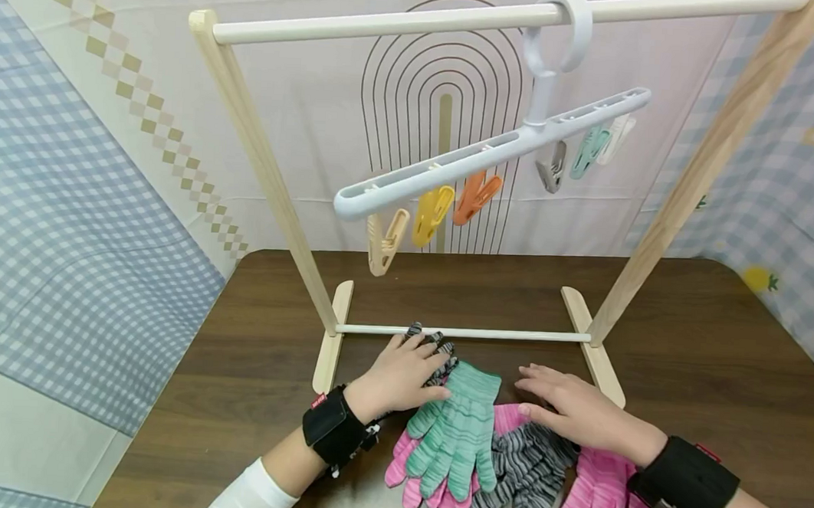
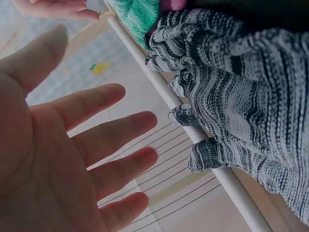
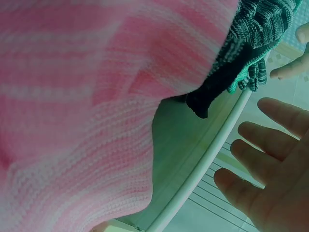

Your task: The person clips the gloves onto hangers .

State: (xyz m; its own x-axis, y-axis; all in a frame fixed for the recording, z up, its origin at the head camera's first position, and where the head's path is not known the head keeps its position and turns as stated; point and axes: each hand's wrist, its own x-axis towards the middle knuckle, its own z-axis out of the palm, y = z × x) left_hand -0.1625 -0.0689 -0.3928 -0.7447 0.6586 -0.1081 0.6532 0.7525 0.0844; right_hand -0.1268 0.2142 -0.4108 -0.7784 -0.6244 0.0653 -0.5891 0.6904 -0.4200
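Note:
My left hand (image 1: 400, 376) is held with fingers apart above a black-and-grey knit glove (image 2: 231, 92); the left wrist view shows a gap between its fingertips and the knit. A green striped glove (image 1: 458, 433) lies beside that hand, over a pink glove (image 1: 396, 468). My right hand (image 1: 575, 405), its fingers extended, is above the right part of the pile. Below it are another black-and-grey glove (image 1: 532, 475) and a pink glove (image 1: 605, 494), its cuff partly hidden by the hand and wrist. Neither hand holds anything.
A wooden rack with a white top rail (image 1: 391, 27) and lower bar (image 1: 465, 333) stands behind the gloves. From the rail hangs a pale hanger (image 1: 495, 147) with several clips, including a yellow clip (image 1: 432, 215) and an orange clip (image 1: 477, 198). Everything stands on a brown table (image 1: 232, 429).

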